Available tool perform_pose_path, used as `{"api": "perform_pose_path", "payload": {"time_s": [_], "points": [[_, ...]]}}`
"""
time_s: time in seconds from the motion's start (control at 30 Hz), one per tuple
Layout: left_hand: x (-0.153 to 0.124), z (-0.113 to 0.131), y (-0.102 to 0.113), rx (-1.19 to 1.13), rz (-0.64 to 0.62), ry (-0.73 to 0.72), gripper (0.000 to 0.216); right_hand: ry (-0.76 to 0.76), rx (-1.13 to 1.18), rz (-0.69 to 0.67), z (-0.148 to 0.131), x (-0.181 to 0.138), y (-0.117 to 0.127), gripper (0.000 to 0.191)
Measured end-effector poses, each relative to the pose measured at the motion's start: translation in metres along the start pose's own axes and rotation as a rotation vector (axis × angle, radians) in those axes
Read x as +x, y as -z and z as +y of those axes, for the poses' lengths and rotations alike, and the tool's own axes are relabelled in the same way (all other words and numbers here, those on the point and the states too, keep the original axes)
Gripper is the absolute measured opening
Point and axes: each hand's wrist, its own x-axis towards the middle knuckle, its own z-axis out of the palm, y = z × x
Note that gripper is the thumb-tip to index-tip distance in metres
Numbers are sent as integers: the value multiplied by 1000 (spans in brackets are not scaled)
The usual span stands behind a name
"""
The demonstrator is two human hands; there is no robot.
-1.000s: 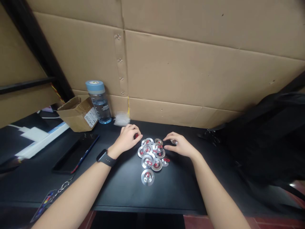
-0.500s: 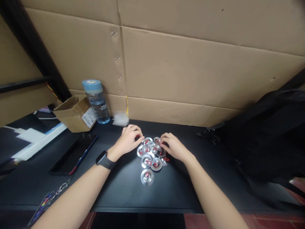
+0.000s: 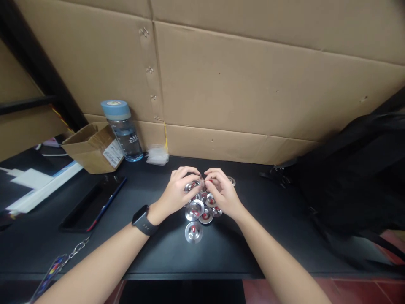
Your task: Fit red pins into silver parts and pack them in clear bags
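Note:
A heap of small silver metal discs with red centres [image 3: 198, 211] lies on the black table [image 3: 164, 249]. My left hand [image 3: 177, 192], a black watch on its wrist, and my right hand [image 3: 221, 192] meet fingertip to fingertip just above the far side of the heap. Both pinch one small silver disc [image 3: 201, 180] between them. One disc [image 3: 193, 232] lies apart at the near side of the heap, another [image 3: 232, 180] just right of my right hand.
A water bottle with a blue lid [image 3: 122, 131], an open cardboard box [image 3: 91, 147] and a small clear bag [image 3: 157, 155] stand against the cardboard wall. A dark phone or tablet [image 3: 93, 204] and a keychain [image 3: 60, 264] lie left. A black backpack [image 3: 354, 181] fills the right.
Both hands moved inward from either side of the heap and came together over it, pinching one disc. The camera tilted slightly down.

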Motion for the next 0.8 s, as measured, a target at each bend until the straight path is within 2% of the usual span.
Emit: {"api": "perform_pose_path", "payload": {"time_s": [0.1, 0.2, 0.3, 0.47, 0.57, 0.63, 0.8], "points": [[-1, 6, 2, 28, 79, -40, 7, -10, 90, -27, -6, -2, -3, 11], [-1, 10, 5, 43, 99, -62, 8, -49, 185, -62, -10, -2, 1, 12], [-2, 9, 6, 94, 45, -74, 10, -89, 236, -103, -10, -3, 2, 23], [-2, -1, 6, 216, -72, -51, 14, -104, 179, -152, -8, -3, -1, 35], [-1, -7, 5, 230, -85, -65, 14, -84, 88, -152, -6, -3, -2, 33], [1, -13, 4, 226, -81, -71, 14, -38, -58, -150, -3, -2, -1, 31], [5, -36, 8, 261, -62, 26, 19, 78, -401, -125, 5, 5, 11, 34]]}}
